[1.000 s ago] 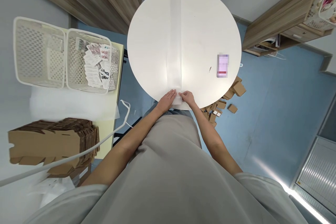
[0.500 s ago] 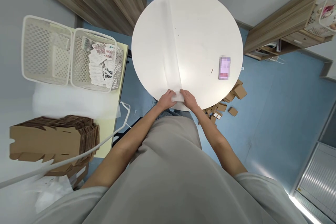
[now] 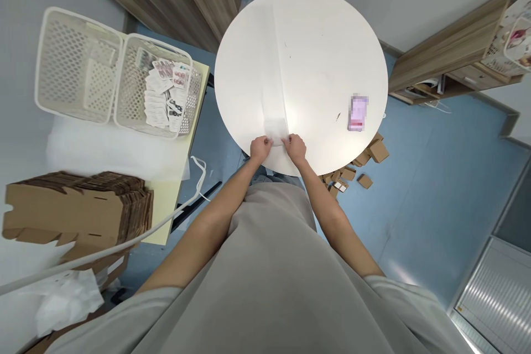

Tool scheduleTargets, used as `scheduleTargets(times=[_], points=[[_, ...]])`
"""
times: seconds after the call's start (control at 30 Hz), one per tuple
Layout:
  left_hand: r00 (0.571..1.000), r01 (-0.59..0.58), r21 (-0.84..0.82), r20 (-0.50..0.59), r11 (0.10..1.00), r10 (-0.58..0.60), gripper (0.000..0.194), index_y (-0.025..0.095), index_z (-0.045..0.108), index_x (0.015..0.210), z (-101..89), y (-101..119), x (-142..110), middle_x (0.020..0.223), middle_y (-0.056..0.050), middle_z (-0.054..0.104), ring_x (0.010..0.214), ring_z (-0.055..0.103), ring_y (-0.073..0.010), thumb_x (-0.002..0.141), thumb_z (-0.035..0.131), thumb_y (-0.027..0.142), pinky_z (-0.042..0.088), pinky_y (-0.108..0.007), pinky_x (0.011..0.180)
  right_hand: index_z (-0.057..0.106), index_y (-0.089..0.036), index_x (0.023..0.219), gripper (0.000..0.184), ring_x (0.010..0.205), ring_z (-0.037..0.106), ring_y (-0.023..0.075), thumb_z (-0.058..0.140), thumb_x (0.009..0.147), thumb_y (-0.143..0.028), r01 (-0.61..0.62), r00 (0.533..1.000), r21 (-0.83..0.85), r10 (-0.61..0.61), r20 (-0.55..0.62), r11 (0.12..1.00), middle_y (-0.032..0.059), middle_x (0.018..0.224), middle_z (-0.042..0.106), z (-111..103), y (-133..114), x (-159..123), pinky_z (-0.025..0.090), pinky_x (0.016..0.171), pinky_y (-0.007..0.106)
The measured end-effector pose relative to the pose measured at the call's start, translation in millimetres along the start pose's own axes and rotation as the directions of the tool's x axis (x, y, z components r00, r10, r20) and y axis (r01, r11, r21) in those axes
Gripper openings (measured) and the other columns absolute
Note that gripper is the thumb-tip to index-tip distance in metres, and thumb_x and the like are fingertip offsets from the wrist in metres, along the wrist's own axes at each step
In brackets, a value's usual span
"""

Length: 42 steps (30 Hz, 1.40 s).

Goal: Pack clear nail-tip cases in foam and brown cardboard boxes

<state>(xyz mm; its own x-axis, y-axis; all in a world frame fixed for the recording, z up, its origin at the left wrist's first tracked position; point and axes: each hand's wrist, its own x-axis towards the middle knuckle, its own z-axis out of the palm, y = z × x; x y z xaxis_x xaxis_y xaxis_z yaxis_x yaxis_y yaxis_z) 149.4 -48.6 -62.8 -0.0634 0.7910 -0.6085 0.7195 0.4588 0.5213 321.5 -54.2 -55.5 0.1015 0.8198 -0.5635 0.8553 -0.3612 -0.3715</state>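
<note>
A long strip of thin translucent white sheet runs lengthwise over the round white table. Its near end looks doubled over, making a denser patch close to my body. My left hand is closed on the left corner of that end. At the opposite corner, my right hand pinches the sheet with curled fingers. Both hands rest low over the near part of the table. Over on the right side of the tabletop lies a blurred pinkish-purple rectangular item.
Left, a side table carries white perforated baskets, one with printed cards, plus stacked flat cardboard boxes. A white tube arcs across there. Small brown boxes lie on the floor right of the round table.
My hands have moved slightly forward with the sheet's near end, and a wider doubled patch shows there. The whole view has shifted and turned a little.
</note>
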Motion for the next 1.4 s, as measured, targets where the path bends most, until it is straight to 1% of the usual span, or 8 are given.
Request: scheduleTargets(times=[0.13,0.27,0.37,0.47,0.6,0.97,1.17,1.4], points=[[0.994,0.104,-0.065,-0.006,0.992,-0.105,0.016,0.021,0.081,0.098,1.2,4.7,12.1,0.111,-0.01,0.082,0.11,0.074,-0.03,0.093,0.075,0.035,0.056,-0.038,0.096,0.066,-0.016,0.12,0.028,0.105,0.071,0.0332,0.057,0.111,-0.042,-0.089,0.996,-0.075,0.087,-0.029,0.993,0.0185,0.119,0.072,-1.9,-16.5,2.9,0.059,0.089,0.045],[0.991,0.108,-0.018,-0.079,0.994,-0.109,0.024,0.02,0.073,0.115,2.9,8.3,9.9,0.124,-0.014,0.074,0.118,0.07,-0.033,0.095,0.078,0.032,0.056,-0.047,0.103,0.06,-0.014,0.14,0.032,0.133,0.062,0.036,0.052,0.11,-0.022,0.12,0.979,-0.157,-0.143,-0.145,0.98,0.0248,0.147,0.062,-4.3,-23.8,1.6,0.056,0.105,0.05],[0.978,-0.135,0.088,-0.146,0.987,0.147,0.031,0.018,0.063,0.129,7.0,11.4,8.0,0.14,-0.019,0.063,0.136,0.06,-0.0377,0.1,0.072,0.027,0.048,-0.055,0.118,0.059,-0.015,0.148,0.045,0.153,0.049,0.0329,0.038,0.109,-0.011,0.381,0.912,-0.215,-0.404,-0.073,0.899,0.0203,0.162,0.055,-4.5,-19.4,1.6,0.047,0.122,0.054],[0.899,-0.433,0.112,-0.02,0.894,0.438,0.035,0.017,0.061,0.14,12.5,12.8,13.4,0.147,-0.019,0.062,0.147,0.053,-0.0353,0.107,0.049,0.018,0.041,-0.055,0.127,0.053,-0.011,0.158,0.055,0.162,0.04,0.0292,0.035,0.106,-0.008,0.498,0.864,-0.216,-0.501,0.044,0.84,0.0186,0.17,0.049,-5.0,-7.6,4.6,0.039,0.131,0.051],[0.836,-0.547,0.1,0.112,0.831,0.537,0.061,0.012,0.052,0.157,14.6,8.0,22.1,0.161,-0.019,0.056,0.155,0.047,-0.0315,0.097,0.047,0.011,0.035,-0.051,0.133,0.037,-0.007,0.17,0.07,0.168,0.029,0.0292,0.048,0.101,-0.012,0.561,0.828,-0.186,-0.545,0.131,0.807,0.0187,0.178,0.034,-6.0,10.5,9.9,0.034,0.135,0.051],[0.928,-0.304,-0.048,0.21,0.951,0.308,0.084,0.022,0.063,0.152,-9.4,-21.2,-13.0,0.162,-0.011,0.059,0.151,0.054,-0.0339,0.078,0.09,0.05,0.041,-0.043,0.129,0.039,-0.007,0.168,0.062,0.166,0.034,0.0292,0.036,0.116,-0.04,0.528,0.846,-0.056,-0.519,0.124,0.847,0.0216,0.177,0.035,11.1,34.6,-45.0,0.041,0.132,0.046],[0.981,-0.103,-0.13,0.149,0.986,0.122,0.041,0.023,0.077,0.125,-16.8,-17.9,-12.9,0.121,-0.007,0.081,0.116,0.072,-0.028,0.092,0.073,0.046,0.057,-0.037,0.103,0.05,-0.017,0.157,0.05,0.129,0.069,0.03,0.035,0.118,-0.044,0.351,0.933,-0.018,-0.349,0.085,0.936,0.0179,0.153,0.063,-7.1,18.3,-32.5,0.059,0.102,0.041],[0.999,0.046,0.053,0.024,0.998,-0.047,0.022,0.023,0.068,0.085,-12.6,4.3,5.9,0.093,-0.009,0.075,0.095,0.069,-0.0279,0.097,0.067,0.041,0.055,-0.039,0.09,0.065,-0.019,0.129,0.032,0.103,0.07,0.0266,0.048,0.114,-0.041,0.129,0.99,-0.043,-0.126,0.064,0.991,0.0134,0.127,0.07,-20.4,-11.0,12.0,0.058,0.089,0.037]])
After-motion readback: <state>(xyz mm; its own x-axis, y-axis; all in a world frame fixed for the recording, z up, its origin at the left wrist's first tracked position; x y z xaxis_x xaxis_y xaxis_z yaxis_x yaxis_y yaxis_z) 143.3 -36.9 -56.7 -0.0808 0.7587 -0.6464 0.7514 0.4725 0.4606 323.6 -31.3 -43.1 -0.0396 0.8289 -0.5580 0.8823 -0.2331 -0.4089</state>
